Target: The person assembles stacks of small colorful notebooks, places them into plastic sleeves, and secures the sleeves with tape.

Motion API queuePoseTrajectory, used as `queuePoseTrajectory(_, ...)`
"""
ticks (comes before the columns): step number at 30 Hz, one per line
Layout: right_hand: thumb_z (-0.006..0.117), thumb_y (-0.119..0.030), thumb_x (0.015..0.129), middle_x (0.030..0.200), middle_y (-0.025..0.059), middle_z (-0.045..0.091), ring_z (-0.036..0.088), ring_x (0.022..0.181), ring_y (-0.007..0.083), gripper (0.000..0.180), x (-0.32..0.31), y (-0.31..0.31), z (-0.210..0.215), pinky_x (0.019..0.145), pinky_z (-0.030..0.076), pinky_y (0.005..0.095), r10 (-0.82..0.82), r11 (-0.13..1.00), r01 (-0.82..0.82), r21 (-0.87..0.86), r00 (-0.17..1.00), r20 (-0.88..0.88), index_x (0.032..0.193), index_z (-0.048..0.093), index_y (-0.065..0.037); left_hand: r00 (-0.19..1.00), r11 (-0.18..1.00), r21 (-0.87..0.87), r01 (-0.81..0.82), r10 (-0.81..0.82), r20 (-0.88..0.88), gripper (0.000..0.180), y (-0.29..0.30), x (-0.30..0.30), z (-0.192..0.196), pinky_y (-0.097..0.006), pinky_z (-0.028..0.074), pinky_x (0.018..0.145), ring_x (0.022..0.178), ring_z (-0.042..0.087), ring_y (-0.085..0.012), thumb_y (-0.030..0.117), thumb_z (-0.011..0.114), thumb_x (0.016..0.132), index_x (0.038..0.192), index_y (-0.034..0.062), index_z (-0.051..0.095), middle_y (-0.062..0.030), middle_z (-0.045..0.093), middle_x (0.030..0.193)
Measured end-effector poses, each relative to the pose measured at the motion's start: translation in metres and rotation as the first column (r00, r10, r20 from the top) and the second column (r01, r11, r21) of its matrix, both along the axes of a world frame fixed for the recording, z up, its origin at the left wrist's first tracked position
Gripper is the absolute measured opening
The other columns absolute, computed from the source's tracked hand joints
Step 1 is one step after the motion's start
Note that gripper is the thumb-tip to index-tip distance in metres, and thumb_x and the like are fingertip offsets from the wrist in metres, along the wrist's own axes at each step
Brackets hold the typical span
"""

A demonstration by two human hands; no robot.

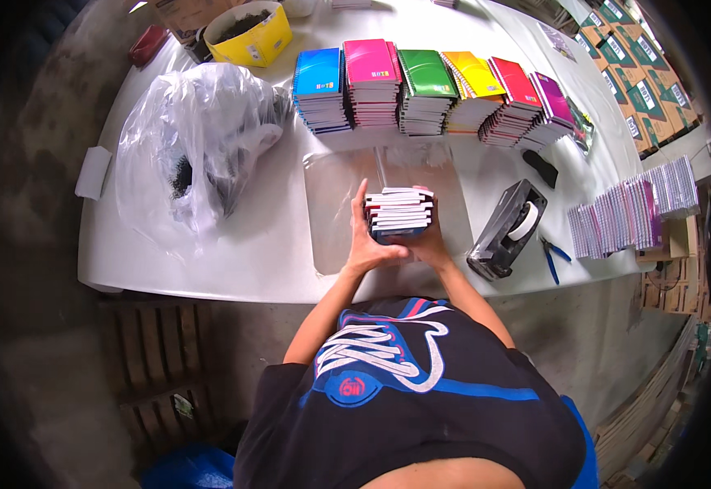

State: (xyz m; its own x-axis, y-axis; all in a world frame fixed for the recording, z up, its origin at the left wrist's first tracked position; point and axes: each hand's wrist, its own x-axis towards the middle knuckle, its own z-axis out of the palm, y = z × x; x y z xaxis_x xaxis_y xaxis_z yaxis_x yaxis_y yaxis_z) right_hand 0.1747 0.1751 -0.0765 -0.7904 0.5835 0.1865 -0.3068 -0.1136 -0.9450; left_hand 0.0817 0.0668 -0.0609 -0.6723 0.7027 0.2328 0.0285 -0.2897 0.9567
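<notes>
Finding: notebook stack in two-handed hold

Left hand and right hand clamp the notebook stack from opposite sides, over the rectangular sheet; contact with it cannot be confirmed; layers look staggered, so even palm pressure and squared edges are advisable; tape dispenser and pliers restrict the right; plastic bag restricts the left; coloured notebook piles line the far side.

Held notebooks show matt paper edges, stacked covers look glossy, the plastic bag crinkled.
</notes>
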Motion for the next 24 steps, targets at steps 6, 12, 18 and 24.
queuePoseTrajectory(6, 0.090, -0.008, 0.051, 0.116, 0.0060, 0.049, 0.050, 0.110, 0.0172, 0.103, 0.014, 0.016, 0.003, 0.095, 0.045, 0.0329, 0.033, 0.967, -0.054, 0.249, 0.996, 0.087, 0.134, 0.030, -0.009, 0.911, 0.978, -0.032, -0.208, 0.182, -0.370, 0.132, -0.006, -0.006, -0.013, -0.045, 0.031, 0.105, 0.123, 0.039, -0.0316, 0.054, 0.089, 0.037, 0.142, 0.0034, 0.026, -0.0172, 0.033, 0.132)
queuePoseTrajectory(12, 0.089, -0.015, 0.054, 0.120, 0.0082, 0.046, 0.050, 0.111, 0.0198, 0.108, 0.011, 0.017, 0.006, 0.098, 0.041, 0.0343, 0.119, 0.986, -0.126, 0.113, 0.991, 0.065, 0.140, 0.024, -0.011, 0.994, 0.998, -0.020, 0.052, -0.054, -0.090, 0.110, 0.009, 0.004, -0.019, -0.041, 0.031, 0.105, 0.112, 0.050, -0.0274, 0.042, 0.089, 0.046, 0.134, 0.0028, 0.036, -0.0151, 0.044, 0.128)
queuePoseTrajectory(18, 0.091, -0.017, 0.052, 0.124, 0.0083, 0.042, 0.048, 0.113, 0.0212, 0.120, 0.005, 0.015, 0.002, 0.100, 0.038, 0.0344, 0.060, 0.974, -0.062, 0.217, 0.998, 0.016, 0.145, 0.015, -0.011, 0.996, 0.999, 0.035, -0.027, 0.030, -0.084, 0.118, 0.002, -0.014, -0.016, -0.040, 0.040, 0.099, 0.115, 0.050, -0.0279, 0.034, 0.091, 0.047, 0.140, 0.0021, 0.027, -0.0177, 0.047, 0.125)
queuePoseTrajectory(24, 0.088, -0.016, 0.054, 0.127, 0.0073, 0.044, 0.047, 0.113, 0.0182, 0.118, 0.000, 0.020, -0.004, 0.101, 0.037, 0.0327, -0.038, 0.911, -0.016, 0.411, 0.992, 0.123, 0.146, 0.014, -0.007, 0.992, 0.999, -0.030, -0.040, 0.036, -0.118, 0.133, -0.003, -0.014, -0.022, -0.041, 0.035, 0.103, 0.125, 0.040, -0.0282, 0.041, 0.093, 0.042, 0.145, 0.0030, 0.018, -0.0186, 0.039, 0.132)
